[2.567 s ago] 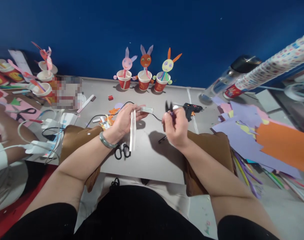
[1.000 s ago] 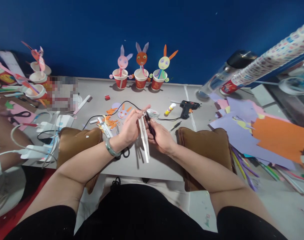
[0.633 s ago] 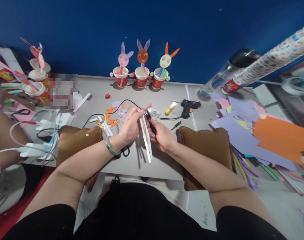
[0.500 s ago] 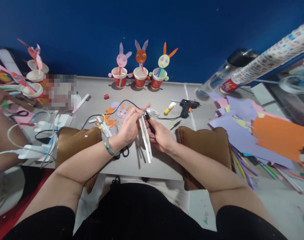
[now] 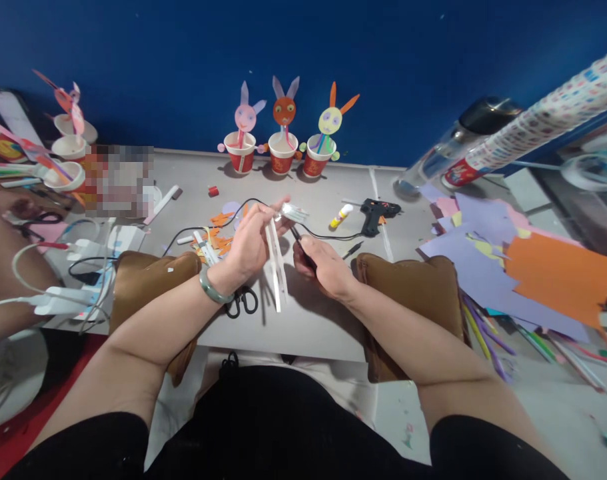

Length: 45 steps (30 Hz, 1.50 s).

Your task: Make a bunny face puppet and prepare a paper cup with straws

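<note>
My left hand [image 5: 250,243], with a green bangle at the wrist, is closed around the top of some long narrow white strips [image 5: 274,267], which hang down over the table. A pale, shiny bundle [image 5: 294,213] sticks out past its fingertips; I cannot make out what it is. Wrapped in my right hand [image 5: 328,267] is a slim black tool [image 5: 304,252], its tip pointing up towards the left hand. Whether it is a pen or a knife does not show. Black-handled scissors [image 5: 242,303] lie beneath my left wrist, blades hidden.
Paper cups [image 5: 282,157] with rabbit heads stand along the blue wall. A black glue gun [image 5: 378,215] and glue stick [image 5: 341,215] lie ahead. Coloured paper [image 5: 548,280] covers the right side. Orange scraps [image 5: 220,235] lie left. A co-worker's arm [image 5: 13,260] rests beside a power strip [image 5: 90,293].
My hands have moved apart. The left hand has shifted left with the white strips, and the black tool in my right hand has come away from them. The scissors' handles are now uncovered.
</note>
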Each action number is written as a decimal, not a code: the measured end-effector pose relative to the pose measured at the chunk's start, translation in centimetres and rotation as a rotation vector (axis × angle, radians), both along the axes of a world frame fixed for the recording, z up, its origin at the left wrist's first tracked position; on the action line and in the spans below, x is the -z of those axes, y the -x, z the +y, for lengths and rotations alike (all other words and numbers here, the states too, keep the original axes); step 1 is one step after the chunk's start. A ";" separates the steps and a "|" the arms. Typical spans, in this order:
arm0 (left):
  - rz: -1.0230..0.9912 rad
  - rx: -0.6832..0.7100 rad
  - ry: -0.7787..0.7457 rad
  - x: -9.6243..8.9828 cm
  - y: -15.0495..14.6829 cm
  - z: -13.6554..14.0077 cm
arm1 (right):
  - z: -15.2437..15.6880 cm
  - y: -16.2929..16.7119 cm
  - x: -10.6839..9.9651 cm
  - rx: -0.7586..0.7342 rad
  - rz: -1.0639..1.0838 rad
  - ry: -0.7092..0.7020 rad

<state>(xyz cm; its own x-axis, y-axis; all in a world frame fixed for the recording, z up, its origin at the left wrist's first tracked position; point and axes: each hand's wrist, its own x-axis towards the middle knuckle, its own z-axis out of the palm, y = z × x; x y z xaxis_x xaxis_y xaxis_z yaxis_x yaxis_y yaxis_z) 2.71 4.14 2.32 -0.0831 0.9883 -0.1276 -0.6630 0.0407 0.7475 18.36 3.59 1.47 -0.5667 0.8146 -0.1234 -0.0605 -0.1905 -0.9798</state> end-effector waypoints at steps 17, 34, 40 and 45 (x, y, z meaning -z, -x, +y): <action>0.234 0.178 -0.120 -0.2 0.8 -0.5 | 2.3 -2.5 -2.0 0.370 -0.388 -0.671; 0.586 0.270 -0.368 0.9 0.3 -1.7 | 2.8 -2.3 -0.5 0.251 -0.356 -0.906; 0.546 0.249 -0.385 1.1 0.1 -1.7 | 2.6 -2.1 -0.5 0.323 -0.304 -0.745; 0.544 0.229 -0.417 1.0 -0.1 -2.1 | 2.4 -1.7 -0.7 0.360 -0.136 -0.468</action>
